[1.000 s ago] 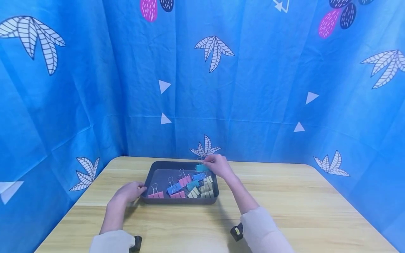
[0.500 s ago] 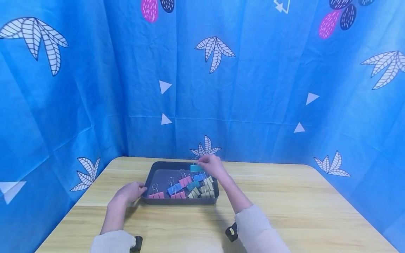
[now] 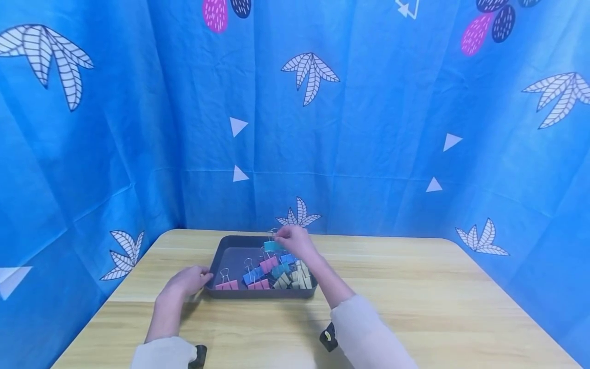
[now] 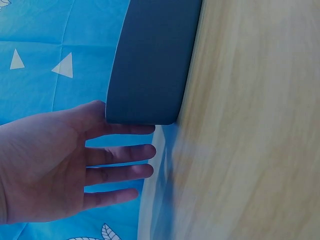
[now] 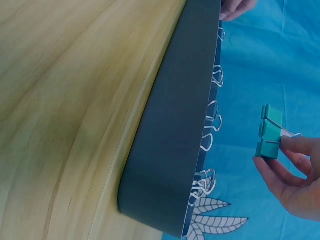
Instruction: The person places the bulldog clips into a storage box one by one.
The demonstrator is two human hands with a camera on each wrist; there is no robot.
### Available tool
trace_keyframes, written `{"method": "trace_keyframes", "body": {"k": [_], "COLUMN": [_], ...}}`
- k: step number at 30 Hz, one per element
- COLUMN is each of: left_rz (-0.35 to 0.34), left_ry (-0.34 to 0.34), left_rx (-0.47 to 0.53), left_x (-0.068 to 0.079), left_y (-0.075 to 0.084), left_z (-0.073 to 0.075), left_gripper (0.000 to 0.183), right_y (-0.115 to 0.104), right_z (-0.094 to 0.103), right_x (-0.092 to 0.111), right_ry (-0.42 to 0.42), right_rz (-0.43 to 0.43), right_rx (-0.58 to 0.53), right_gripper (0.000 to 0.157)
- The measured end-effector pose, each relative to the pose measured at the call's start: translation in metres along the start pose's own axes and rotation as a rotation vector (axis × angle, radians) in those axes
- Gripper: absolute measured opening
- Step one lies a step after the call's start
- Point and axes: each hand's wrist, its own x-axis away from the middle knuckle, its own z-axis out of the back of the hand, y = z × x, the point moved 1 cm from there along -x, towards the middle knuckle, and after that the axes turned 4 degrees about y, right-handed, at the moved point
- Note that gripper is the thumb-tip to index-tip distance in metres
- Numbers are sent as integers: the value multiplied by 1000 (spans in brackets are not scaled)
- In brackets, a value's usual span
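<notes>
A dark grey tray (image 3: pixel 262 293) stands on the table, holding several binder clips in pink, blue, teal and pale yellow. My right hand (image 3: pixel 297 242) pinches a teal binder clip (image 3: pixel 273 246) above the tray's back part. In the right wrist view, this clip (image 5: pixel 270 131) is held clear of the tray rim between thumb and fingers (image 5: pixel 280 180). My left hand (image 3: pixel 188 280) touches the tray's left side. The left wrist view shows its fingers (image 4: pixel 120 156) straight and spread at the tray corner (image 4: pixel 145 100); the thumb tip is partly hidden by the rim.
Inside the tray, a pink binder clip (image 3: pixel 227 285) sits alone at the front left, while the others crowd the middle and right. The wooden table (image 3: pixel 415 297) extends to the right and front. A blue patterned cloth (image 3: pixel 369 128) hangs behind and at both sides.
My right hand has moved left over the tray's back part, carrying the teal binder clip. The left hand stays at the tray's left side.
</notes>
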Motion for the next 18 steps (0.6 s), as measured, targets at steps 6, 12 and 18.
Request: {"method": "trace_keyframes", "body": {"k": [6,12,18], "left_rz": [-4,4,14], "left_ry": [-4,-5,-8], "left_rx": [-7,5,18], "left_x": [-1,-1,-1], "left_y": [0,0,-1], "left_z": [1,0,0], "left_gripper": [39,38,38], "right_y": [-5,-6,-12], "right_z": [-7,-16,-26], "right_x": [-3,-5,-7], "right_ry": [-14,-11,-14], "right_rz": [-21,12,12], "right_rx": [22,29,11], "right_gripper": [13,11,12]}}
